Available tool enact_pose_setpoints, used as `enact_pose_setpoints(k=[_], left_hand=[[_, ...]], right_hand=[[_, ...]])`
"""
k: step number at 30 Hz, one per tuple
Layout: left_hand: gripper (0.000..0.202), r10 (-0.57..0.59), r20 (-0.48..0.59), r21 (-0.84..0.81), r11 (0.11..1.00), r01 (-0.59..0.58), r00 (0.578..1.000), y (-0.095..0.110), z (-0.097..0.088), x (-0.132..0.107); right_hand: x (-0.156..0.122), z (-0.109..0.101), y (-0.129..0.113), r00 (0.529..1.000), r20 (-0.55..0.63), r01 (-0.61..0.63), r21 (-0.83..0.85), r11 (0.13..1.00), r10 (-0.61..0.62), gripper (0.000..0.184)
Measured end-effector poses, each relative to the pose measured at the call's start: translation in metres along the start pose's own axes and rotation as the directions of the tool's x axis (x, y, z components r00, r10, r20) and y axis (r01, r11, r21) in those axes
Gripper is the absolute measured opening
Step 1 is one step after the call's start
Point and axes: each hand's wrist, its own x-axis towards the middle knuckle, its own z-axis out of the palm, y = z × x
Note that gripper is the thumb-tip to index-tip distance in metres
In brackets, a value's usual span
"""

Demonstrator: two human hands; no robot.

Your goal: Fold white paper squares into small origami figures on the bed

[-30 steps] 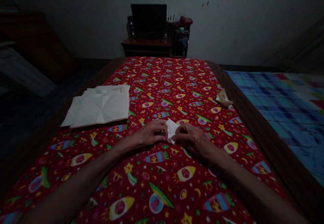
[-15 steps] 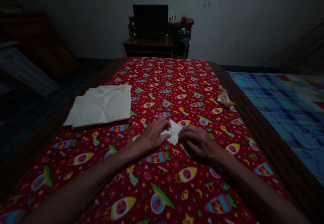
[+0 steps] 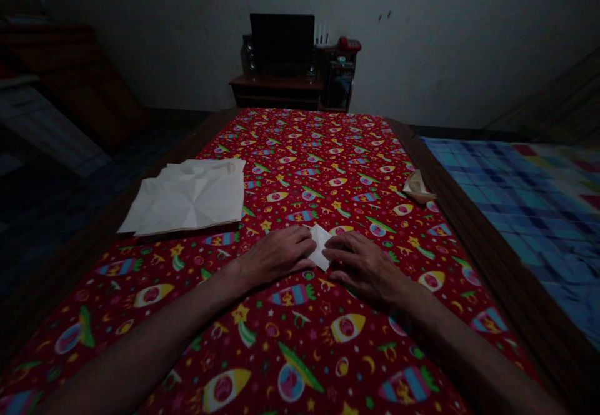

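Observation:
A small folded white paper [image 3: 320,244] lies on the red patterned cloth [image 3: 304,315] covering the table. My left hand [image 3: 276,254] rests on its left side, fingers curled and pressing down on the paper. My right hand [image 3: 360,266] presses its right edge with the fingertips together. Both forearms lie on the cloth. Part of the paper is hidden under my fingers.
A stack of creased white paper sheets [image 3: 187,196] lies at the left. A small folded paper piece [image 3: 416,186] sits near the table's right edge. A blue checked mat [image 3: 525,209] lies to the right. A dark screen on a low cabinet [image 3: 284,59] stands against the far wall.
My hands have drawn closer together over the small paper, covering more of it. The view has tilted slightly downward.

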Motion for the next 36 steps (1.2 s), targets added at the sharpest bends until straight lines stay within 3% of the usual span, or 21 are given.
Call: enact_pose_setpoints(k=[3, 6, 9, 12, 16, 23, 29, 36], left_hand=[[0.025, 0.027, -0.027, 0.121, 0.992, -0.024, 0.999, 0.001, 0.005, -0.001], [0.023, 0.000, -0.065, 0.091, 0.996, 0.006, 0.998, 0.004, 0.008, -0.003], [0.019, -0.168, -0.158, -0.100, 0.983, 0.153, 0.973, 0.008, 0.010, -0.004], [0.019, -0.362, -0.206, -0.305, 0.907, 0.292, 0.909, 0.010, 0.014, -0.002], [0.020, -0.478, -0.202, -0.402, 0.836, 0.373, 0.855, 0.010, 0.018, 0.001], [0.019, -0.496, -0.202, -0.402, 0.828, 0.390, 0.845, 0.006, 0.020, 0.003], [0.018, -0.483, -0.176, -0.385, 0.836, 0.391, 0.858, 0.006, 0.017, 0.004], [0.009, -0.428, -0.164, -0.207, 0.896, 0.393, 0.889, 0.012, 0.012, 0.003]], right_hand=[[0.001, 0.004, 0.004, 1.000, -0.006, -0.004, 0.004, 1.000, 0.004, 0.030], [0.006, 0.005, 0.004, 0.999, -0.020, -0.041, 0.003, 0.999, 0.041, 0.026], [0.012, 0.006, 0.005, 0.988, -0.059, -0.143, 0.033, 0.989, 0.145, 0.021], [0.015, 0.007, 0.008, 0.955, -0.086, -0.270, 0.144, 0.952, 0.284, 0.025], [0.018, 0.008, 0.010, 0.906, -0.100, -0.390, 0.183, 0.902, 0.412, 0.024], [0.022, 0.005, 0.005, 0.862, -0.089, -0.503, -0.022, 0.864, 0.499, 0.022], [0.021, 0.007, 0.008, 0.878, -0.054, -0.478, -0.128, 0.869, 0.475, 0.026], [0.024, 0.008, 0.003, 0.906, -0.082, -0.421, -0.249, 0.872, 0.415, 0.024]])
